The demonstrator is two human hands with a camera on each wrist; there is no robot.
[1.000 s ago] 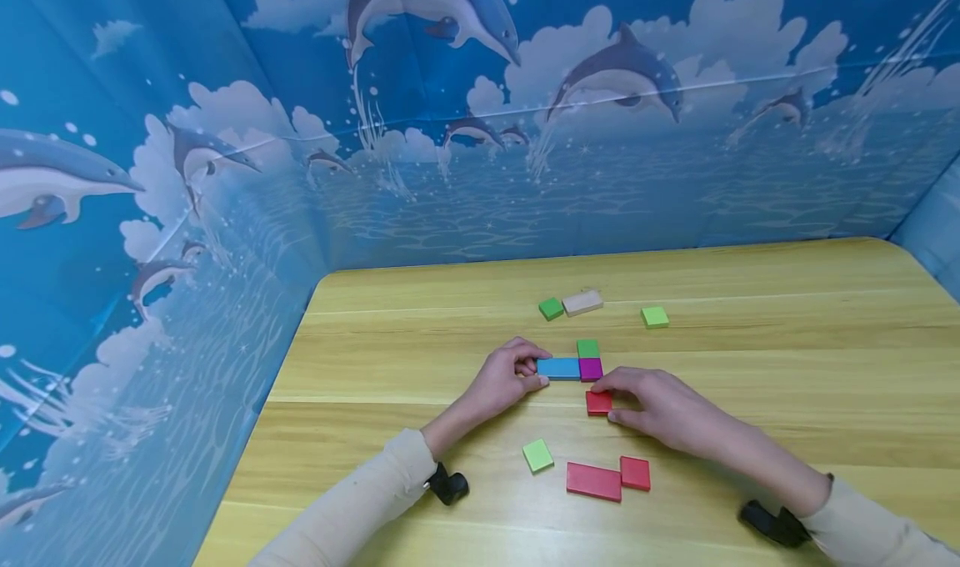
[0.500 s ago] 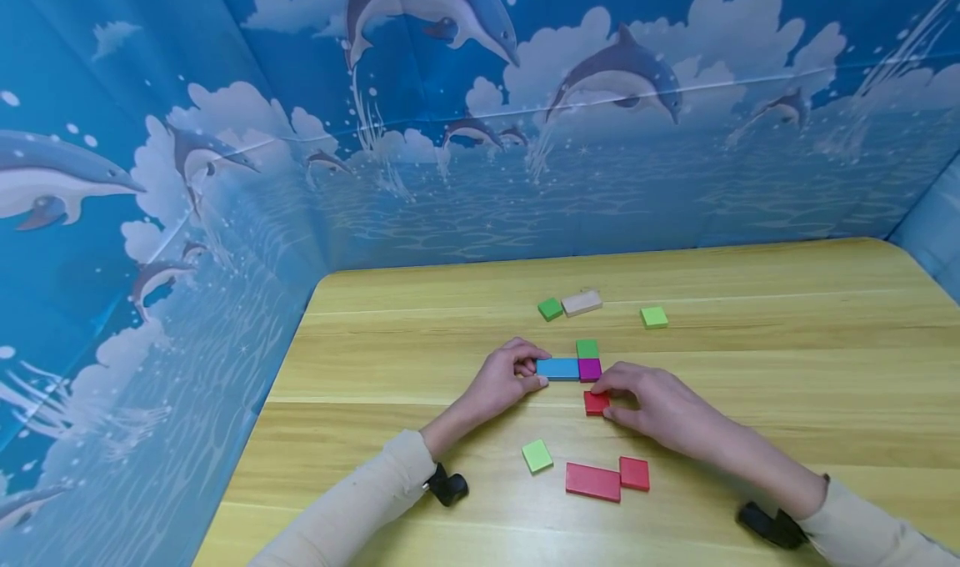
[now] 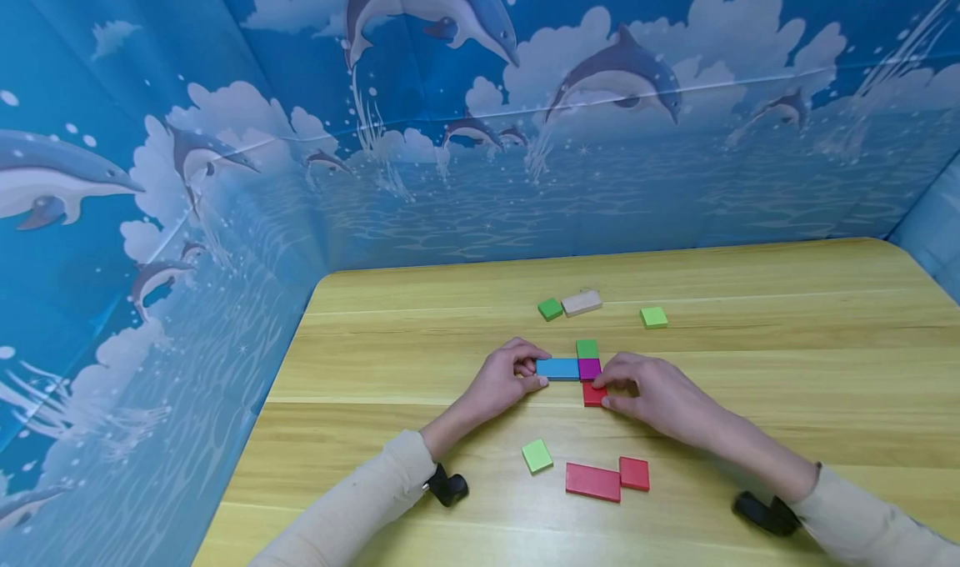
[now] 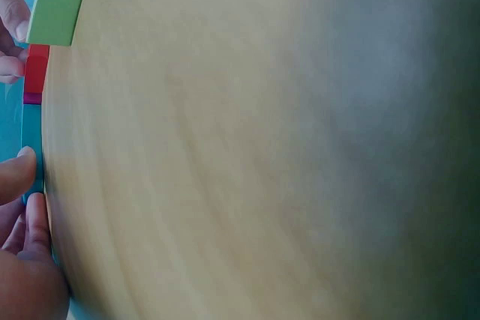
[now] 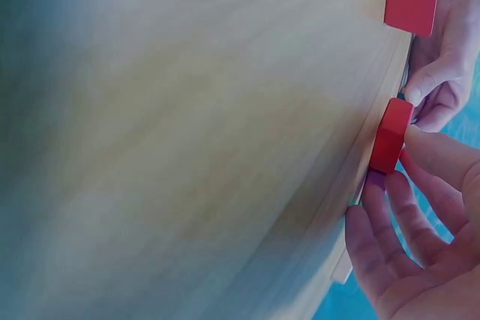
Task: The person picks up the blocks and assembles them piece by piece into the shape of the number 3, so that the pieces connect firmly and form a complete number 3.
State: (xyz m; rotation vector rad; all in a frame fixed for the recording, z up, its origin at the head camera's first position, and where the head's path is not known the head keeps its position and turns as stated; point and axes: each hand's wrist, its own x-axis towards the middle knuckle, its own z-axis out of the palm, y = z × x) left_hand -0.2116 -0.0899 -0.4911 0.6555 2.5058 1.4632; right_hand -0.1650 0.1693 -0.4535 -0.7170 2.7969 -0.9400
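My left hand (image 3: pixel 504 377) pinches the left end of a long blue block (image 3: pixel 558 369) between thumb and finger. Against the blue block's right end lies a purple square block (image 3: pixel 589 369), with a green square block (image 3: pixel 587 348) directly behind it. With thumb and index finger, my right hand (image 3: pixel 660 392) holds a red square block (image 3: pixel 593 395) at the front edge of the purple one. In the right wrist view the thumb lies at the side of that red block (image 5: pixel 391 136) and the other fingers spread beyond it.
Nearer me lie a light green square (image 3: pixel 537 456), a long red block (image 3: pixel 593 482) and another red square (image 3: pixel 634 474). Behind are a green block (image 3: pixel 550 309), a pale wooden block (image 3: pixel 582 303) and a light green block (image 3: pixel 654 317). A dolphin-print curtain (image 3: pixel 480 192) borders the table (image 3: pixel 390 325).
My right hand has slid the red square block away from me, closing the gap to the purple block. The left hand has stayed in place on the blue block.
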